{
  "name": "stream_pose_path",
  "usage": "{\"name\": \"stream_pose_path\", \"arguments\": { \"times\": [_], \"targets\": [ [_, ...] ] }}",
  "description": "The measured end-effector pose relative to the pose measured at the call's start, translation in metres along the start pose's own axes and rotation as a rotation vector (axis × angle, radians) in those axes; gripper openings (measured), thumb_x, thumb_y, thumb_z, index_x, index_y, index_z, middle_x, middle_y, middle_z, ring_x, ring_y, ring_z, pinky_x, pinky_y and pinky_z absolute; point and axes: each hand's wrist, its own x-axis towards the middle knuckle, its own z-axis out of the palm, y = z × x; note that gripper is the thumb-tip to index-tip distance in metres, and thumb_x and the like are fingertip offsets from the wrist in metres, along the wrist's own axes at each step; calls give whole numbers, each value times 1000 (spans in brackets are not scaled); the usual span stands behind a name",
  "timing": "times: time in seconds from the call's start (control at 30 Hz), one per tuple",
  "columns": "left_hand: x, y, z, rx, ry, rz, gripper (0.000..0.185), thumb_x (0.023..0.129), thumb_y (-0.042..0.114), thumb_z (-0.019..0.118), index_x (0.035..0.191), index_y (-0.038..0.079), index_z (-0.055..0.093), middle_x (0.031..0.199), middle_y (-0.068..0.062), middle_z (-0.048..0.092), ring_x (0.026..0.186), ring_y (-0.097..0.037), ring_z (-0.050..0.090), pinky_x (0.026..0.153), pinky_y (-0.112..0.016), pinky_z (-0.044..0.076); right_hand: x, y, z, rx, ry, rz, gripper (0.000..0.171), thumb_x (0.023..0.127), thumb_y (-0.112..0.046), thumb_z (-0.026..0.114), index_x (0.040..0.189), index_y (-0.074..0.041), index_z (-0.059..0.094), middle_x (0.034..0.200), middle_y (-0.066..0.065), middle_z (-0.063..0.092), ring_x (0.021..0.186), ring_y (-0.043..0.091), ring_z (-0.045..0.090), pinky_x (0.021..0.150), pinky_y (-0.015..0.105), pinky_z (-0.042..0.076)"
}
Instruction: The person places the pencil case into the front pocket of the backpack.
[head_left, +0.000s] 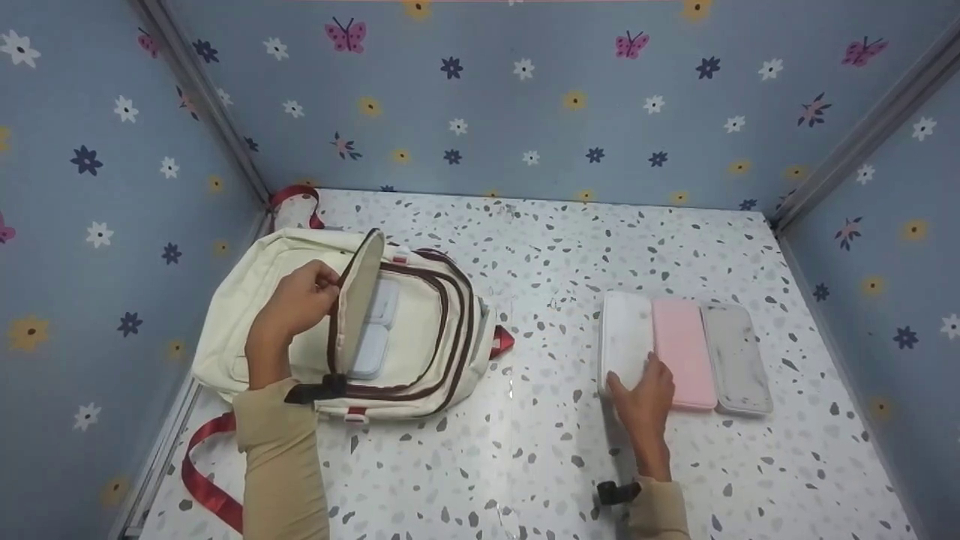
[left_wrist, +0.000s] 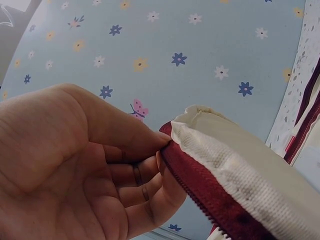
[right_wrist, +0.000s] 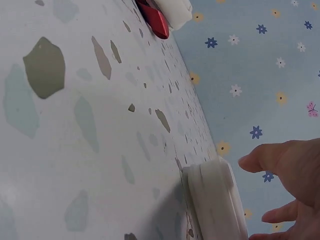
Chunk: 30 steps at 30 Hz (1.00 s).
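A cream backpack (head_left: 262,277) with dark red zips lies on the left of the table. My left hand (head_left: 300,300) pinches the zipped edge of its front pocket flap (left_wrist: 240,170) between thumb and fingers, holding the flap raised. Inside the pocket, partly hidden by the flap, are two pale blue cases (head_left: 370,351). My right hand (head_left: 646,394) is over the near end of a white case (head_left: 628,330), thumb toward its left side and fingers toward its right. In the right wrist view the thumb and fingers are spread around the white case (right_wrist: 215,200).
Beside the white case lie a pink case (head_left: 684,352) and a grey, marked case (head_left: 737,360), side by side. A red strap (head_left: 206,472) trails from the backpack at front left. Flowered panels (head_left: 525,97) enclose the speckled table (head_left: 540,465) at the back and sides.
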Motion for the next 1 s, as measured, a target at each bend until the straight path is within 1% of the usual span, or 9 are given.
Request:
{"name": "stream_pose_path", "arguments": {
  "times": [0.23,0.43,0.53,0.67,0.8,1.0],
  "targets": [
    [1,0,0,-3,-7,-12,25,96,8,40,112,-7,50,96,-17,55,81,-23,54,71,-32,40,-8,-5,7,-83,-28,43,93,80,-32,74,147,4,20,144,34,27,131,48,30,109,58,25],
    [1,0,1,13,-4,-11,25,96,8,40,114,-7,50,98,-17,54,83,-24,53,72,-32,41,-17,-5,13,-84,-48,80,107,79,-39,74,150,5,7,148,35,15,135,50,21,108,60,25],
    [1,1,1,12,-6,-18,25,96,8,40,114,-7,50,98,-18,55,84,-25,53,71,-32,40,-19,-3,16,-79,-42,93,109,79,-39,73,151,4,3,151,34,10,138,49,16,108,59,25],
    [1,2,1,12,-8,-19,25,96,8,40,114,-7,50,99,-18,55,84,-25,54,71,-32,40,-20,-1,18,-76,-21,91,107,80,-38,73,150,5,5,152,32,10,140,47,15,110,58,22],
    [1,2,1,11,-9,-17,26,96,8,40,114,-7,50,99,-18,55,85,-25,53,72,-32,41,-20,2,19,-72,7,77,104,80,-38,73,150,5,11,151,31,16,139,47,20,110,57,23],
    [1,1,1,12,-7,-18,26,96,8,40,114,-7,50,99,-18,55,85,-25,54,72,-33,41,-22,2,18,-44,54,34,100,80,-38,74,150,4,16,152,29,20,139,44,23,112,54,22]
  ]
}}
